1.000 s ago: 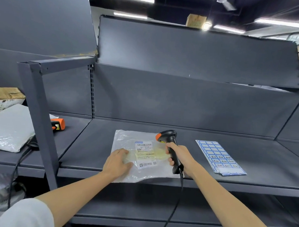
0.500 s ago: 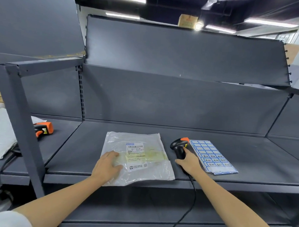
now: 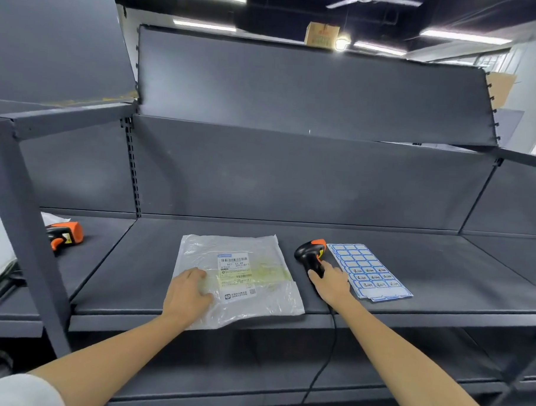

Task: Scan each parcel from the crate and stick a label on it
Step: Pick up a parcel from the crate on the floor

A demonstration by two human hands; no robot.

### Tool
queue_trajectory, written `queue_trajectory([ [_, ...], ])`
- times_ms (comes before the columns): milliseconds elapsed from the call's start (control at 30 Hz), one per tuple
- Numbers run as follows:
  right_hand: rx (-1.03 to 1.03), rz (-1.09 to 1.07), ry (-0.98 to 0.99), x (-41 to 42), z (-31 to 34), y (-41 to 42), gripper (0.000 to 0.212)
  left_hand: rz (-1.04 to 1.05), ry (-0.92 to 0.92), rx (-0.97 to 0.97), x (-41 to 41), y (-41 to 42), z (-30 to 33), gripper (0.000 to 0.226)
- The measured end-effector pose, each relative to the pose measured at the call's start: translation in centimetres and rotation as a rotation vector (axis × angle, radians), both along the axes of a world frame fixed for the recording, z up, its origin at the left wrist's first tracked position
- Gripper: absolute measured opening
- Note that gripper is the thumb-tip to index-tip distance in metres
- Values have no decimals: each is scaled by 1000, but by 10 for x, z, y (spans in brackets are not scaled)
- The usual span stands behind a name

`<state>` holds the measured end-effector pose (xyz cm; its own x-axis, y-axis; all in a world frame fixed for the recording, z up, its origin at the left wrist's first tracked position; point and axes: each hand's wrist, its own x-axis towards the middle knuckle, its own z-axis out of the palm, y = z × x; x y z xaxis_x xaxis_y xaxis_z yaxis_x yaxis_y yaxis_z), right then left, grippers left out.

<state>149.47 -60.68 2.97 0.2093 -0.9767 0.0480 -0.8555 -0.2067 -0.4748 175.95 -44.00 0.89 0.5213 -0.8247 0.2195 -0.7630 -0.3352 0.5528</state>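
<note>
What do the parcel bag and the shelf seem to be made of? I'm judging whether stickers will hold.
The parcel bag looks like thin, clear, glossy plastic film: it wrinkles, glints, and shows the dark shelf through it. The shelf looks like sheet metal with a matte dark-grey painted finish: flat, with folded edges and a slotted upright, though the coating type is unclear.

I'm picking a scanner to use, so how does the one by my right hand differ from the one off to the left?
The black scanner lies beside the label sheet under the right hand; the orange scanner lies untouched on the neighbouring shelf. One is mostly black, the other mostly orange. Both lie flat.
</note>
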Motion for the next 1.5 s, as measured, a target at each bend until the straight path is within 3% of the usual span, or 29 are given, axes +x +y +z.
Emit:
queue_trajectory([
  [167, -63, -56, -82, -25, -2, 17, 48, -28, 21, -103, -24, -4, 4, 44],
  [467, -83, -101, -2, -78, -15, 28, 40, -113, 20, -127, -67, 5, -3, 43],
  [733, -84, -147, -55, -126, -5, -21, 36, 15, 3, -160, -95, -13, 11, 41],
  [1067, 102, -186, 97, -178, 1, -78, 47, 163, 43, -224, -144, -33, 18, 39],
  [1267, 203, -160, -36, -189, 2, -91, 34, 194, 29, -246, -164, -39, 18, 37],
  [1500, 201, -274, -206, -196, 12, -98, 16, 194, 41, -259, -169, -38, 26, 37],
])
